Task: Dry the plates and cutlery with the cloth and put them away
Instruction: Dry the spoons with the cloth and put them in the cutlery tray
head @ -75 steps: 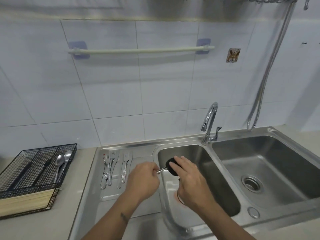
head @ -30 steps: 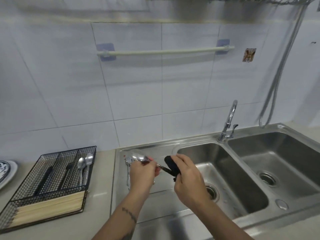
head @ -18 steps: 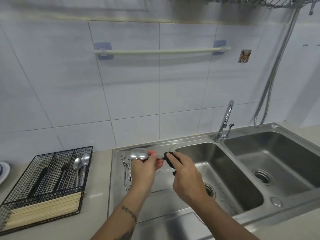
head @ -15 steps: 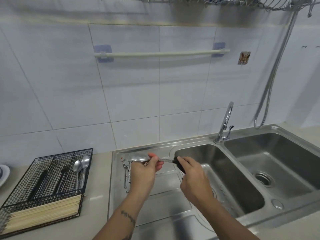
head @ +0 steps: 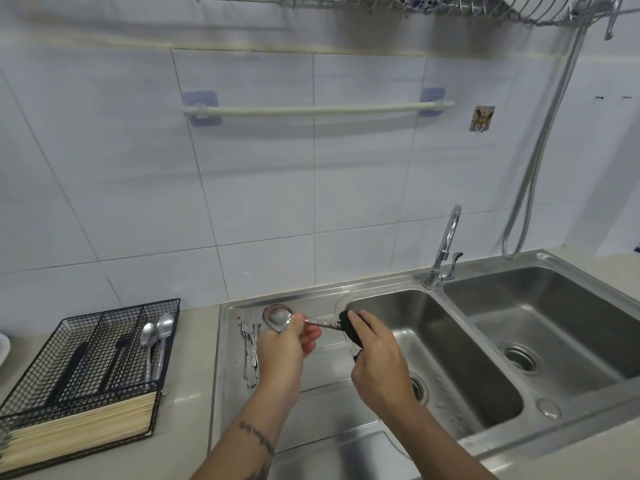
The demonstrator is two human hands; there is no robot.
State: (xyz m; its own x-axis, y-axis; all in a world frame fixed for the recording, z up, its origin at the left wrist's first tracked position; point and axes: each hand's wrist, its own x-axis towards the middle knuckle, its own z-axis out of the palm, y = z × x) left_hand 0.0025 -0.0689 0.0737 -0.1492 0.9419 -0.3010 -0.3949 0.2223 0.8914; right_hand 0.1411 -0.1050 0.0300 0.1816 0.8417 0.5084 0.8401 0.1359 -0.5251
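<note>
My left hand (head: 285, 344) pinches a metal spoon (head: 277, 317) near its bowl, holding it level above the drainboard. My right hand (head: 375, 355) grips a dark cloth (head: 348, 329) wrapped round the end of the spoon's handle. Several forks (head: 250, 344) lie on the steel drainboard (head: 311, 403) just left of my left hand. A black wire cutlery basket (head: 90, 355) on the counter at left holds two spoons (head: 157, 337) and dark-handled utensils, with chopsticks (head: 79, 434) in its front section.
A double steel sink (head: 540, 327) with a tap (head: 445, 251) fills the right side. A white plate's edge (head: 3, 351) shows at far left. A towel rail (head: 311, 109) is on the tiled wall, a wire dish rack (head: 485, 8) hangs overhead, and a hose (head: 540, 143) runs down at right.
The spoon has been lifted from over the sink basin to above the drainboard. The cloth in my right hand slid along the handle from near the bowl to its end.
</note>
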